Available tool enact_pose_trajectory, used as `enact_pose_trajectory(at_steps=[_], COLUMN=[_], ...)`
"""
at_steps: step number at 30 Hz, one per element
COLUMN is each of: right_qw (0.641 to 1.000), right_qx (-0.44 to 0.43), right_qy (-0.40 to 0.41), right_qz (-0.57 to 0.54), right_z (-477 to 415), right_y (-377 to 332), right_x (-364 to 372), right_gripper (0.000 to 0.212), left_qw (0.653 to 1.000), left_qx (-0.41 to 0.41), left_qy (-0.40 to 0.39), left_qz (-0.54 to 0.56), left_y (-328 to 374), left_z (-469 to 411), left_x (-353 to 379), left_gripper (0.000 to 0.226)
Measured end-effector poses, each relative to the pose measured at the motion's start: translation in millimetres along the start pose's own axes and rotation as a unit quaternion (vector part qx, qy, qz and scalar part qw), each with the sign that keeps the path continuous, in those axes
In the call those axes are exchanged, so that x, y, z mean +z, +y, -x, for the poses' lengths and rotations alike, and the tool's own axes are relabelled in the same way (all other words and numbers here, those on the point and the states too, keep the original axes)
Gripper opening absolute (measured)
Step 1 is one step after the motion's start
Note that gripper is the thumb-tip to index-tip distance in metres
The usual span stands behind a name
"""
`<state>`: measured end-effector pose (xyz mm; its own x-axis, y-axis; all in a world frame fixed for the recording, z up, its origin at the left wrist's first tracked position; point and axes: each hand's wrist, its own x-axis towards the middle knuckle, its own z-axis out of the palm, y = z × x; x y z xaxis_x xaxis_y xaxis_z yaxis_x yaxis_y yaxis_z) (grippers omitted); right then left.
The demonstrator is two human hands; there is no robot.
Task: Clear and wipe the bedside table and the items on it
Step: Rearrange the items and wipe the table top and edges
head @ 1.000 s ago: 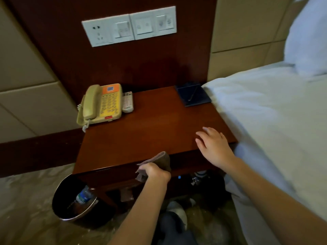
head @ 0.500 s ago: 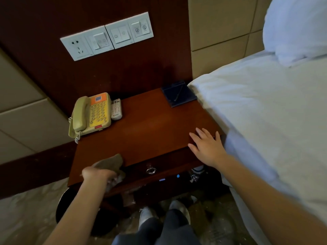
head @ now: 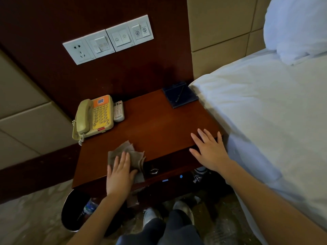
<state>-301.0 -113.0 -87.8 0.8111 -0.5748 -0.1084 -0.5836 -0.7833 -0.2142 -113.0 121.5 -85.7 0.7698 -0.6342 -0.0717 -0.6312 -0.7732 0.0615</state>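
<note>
The reddish-brown bedside table (head: 155, 124) fills the middle of the view. My left hand (head: 119, 175) presses flat on a grey-brown cloth (head: 123, 151) at the table's front left edge. Fingers spread, my right hand (head: 208, 149) rests on the front right corner and holds nothing. A beige telephone (head: 93, 117) with an orange label sits at the back left, with a white remote control (head: 118, 111) beside it. At the back right lies a dark blue notepad holder (head: 179, 94) with a pen on it.
A white bed (head: 265, 112) with a pillow (head: 297, 27) borders the table on the right. A dark waste bin (head: 74, 211) holding a plastic bottle stands on the floor at front left. A socket and switch panel (head: 108, 39) is on the wall. My feet are below the table's drawer handle (head: 154, 171).
My left hand has brought the cloth up from the table's front edge onto the top and now lies flat on it. My right hand stays on the front right corner.
</note>
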Motion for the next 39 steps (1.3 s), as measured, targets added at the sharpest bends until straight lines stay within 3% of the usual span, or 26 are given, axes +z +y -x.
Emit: enact_pose_trajectory(at_steps=[13,16,20,23,28,31,36,39], right_qw=[0.976,0.953,0.949,0.89,0.88,0.911,0.964,0.99], right_qx=[0.025,0.08,0.103,0.136,0.162,0.135,0.063,0.047], right_qy=[0.006,0.046,0.118,0.164,0.14,0.069,-0.043,-0.108], right_qz=[-0.218,-0.289,-0.275,-0.404,-0.424,-0.382,-0.256,-0.079], right_z=[-11,-13,-18,-20,-29,-33,-40,-45], right_y=[9,18,25,19,-6,-34,-92,-118], right_x=[-12,-14,-21,-23,-26,-27,-20,-10], right_gripper=[0.056,0.06,0.056,0.056,0.059,0.06,0.061,0.062], left_qw=[0.962,0.945,0.924,0.923,0.935,0.945,0.971,0.988], left_qx=[0.244,0.287,0.322,0.342,0.334,0.31,0.232,0.148], left_qy=[-0.005,0.005,0.017,-0.022,-0.085,-0.07,-0.06,-0.045], left_qz=[-0.121,-0.159,-0.208,-0.176,-0.08,-0.078,0.001,-0.003], left_y=[194,234,262,258,224,179,87,24], left_z=[-39,-47,-49,-56,-67,-71,-69,-71], left_x=[13,21,21,16,6,14,-3,-11], left_gripper=[0.081,0.076,0.069,0.072,0.095,0.1,0.066,0.097])
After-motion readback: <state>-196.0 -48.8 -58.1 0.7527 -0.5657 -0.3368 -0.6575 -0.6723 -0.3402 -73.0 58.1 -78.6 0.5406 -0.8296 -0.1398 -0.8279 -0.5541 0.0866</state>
